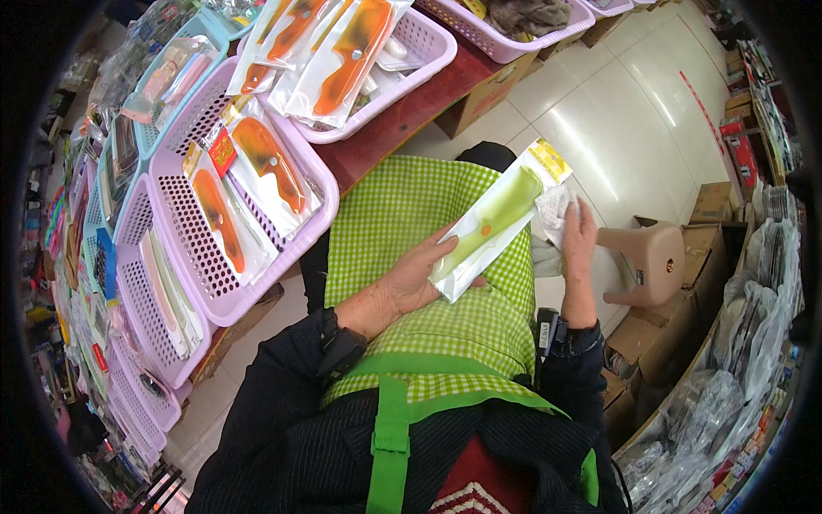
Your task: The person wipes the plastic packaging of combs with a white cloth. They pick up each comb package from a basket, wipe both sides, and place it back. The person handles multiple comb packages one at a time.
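Above my lap, my left hand grips the lower end of a clear packet with a green comb inside. The packet tilts up to the right, its yellow-patterned top end pointing away from me. My right hand is closed on a crumpled white cloth, which touches the packet's right edge near the top. To the left, a purple basket holds several packets with orange-brown combs. More such packets are piled on another purple basket behind it.
The baskets stand on a dark red table, with blue baskets farther left. A beige stool stands at right beside cardboard boxes. Plastic-wrapped goods line the right side. A green checked apron covers my lap.
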`<state>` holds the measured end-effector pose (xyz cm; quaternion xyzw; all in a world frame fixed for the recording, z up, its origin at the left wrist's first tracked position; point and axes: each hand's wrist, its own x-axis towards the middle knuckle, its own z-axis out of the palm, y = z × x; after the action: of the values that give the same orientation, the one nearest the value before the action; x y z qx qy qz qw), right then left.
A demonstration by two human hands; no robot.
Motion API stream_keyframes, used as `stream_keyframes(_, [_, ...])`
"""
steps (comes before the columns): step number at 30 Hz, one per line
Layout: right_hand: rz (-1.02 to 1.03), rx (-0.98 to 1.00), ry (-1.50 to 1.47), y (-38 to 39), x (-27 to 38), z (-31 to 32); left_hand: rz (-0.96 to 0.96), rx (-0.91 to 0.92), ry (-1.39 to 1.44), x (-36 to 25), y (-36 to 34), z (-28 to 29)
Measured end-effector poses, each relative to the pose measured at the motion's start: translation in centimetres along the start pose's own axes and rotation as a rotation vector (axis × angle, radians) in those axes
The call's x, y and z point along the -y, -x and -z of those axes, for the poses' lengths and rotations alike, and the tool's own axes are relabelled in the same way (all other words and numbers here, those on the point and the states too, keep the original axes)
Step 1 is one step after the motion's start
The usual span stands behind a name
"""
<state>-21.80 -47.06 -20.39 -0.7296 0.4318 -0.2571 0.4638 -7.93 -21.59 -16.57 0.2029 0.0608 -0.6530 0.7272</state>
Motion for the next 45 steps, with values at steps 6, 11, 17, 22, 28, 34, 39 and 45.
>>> stream_keyframes(6, [0.350, -0.148, 0.045, -1.6, 3.6, 1.4, 0.007, -0.039, -0.041, 0.2, -0.4, 0.1])
stream_keyframes(11, [0.500, 0.017, 0.342, 0.0, 5.5, -1.0, -0.013, -0.027, -0.023, 0.5, -0.3, 0.1])
stream_keyframes(17, [0.684, 0.228, 0.495, 4.3, 7.7, -2.5, -0.002, -0.006, -0.002, 0.7, -0.3, 0.5])
stream_keyframes(22, [0.758, 0.614, 0.473, 8.0, 10.5, -1.8, 0.017, -0.135, -0.031, 0.8, -0.3, 0.0])
stream_keyframes(28, [0.742, 1.021, 0.518, 9.9, 12.5, -1.8, 0.108, -0.017, 0.081, 0.2, 0.2, 0.5])
stream_keyframes(34, [0.242, 0.927, 0.538, 9.8, 11.7, -2.2, 0.034, 0.033, 0.031, 0.5, 0.1, 1.8])
stream_keyframes(39, [0.777, 0.387, 0.671, 6.6, 9.9, -2.1, -0.023, 0.068, 0.050, 0.5, 0.1, 0.9])
stream_keyframes(45, [0.630, 0.189, 0.734, 1.2, 8.3, -2.4, 0.042, 0.030, -0.085, -0.9, 0.7, 0.1])
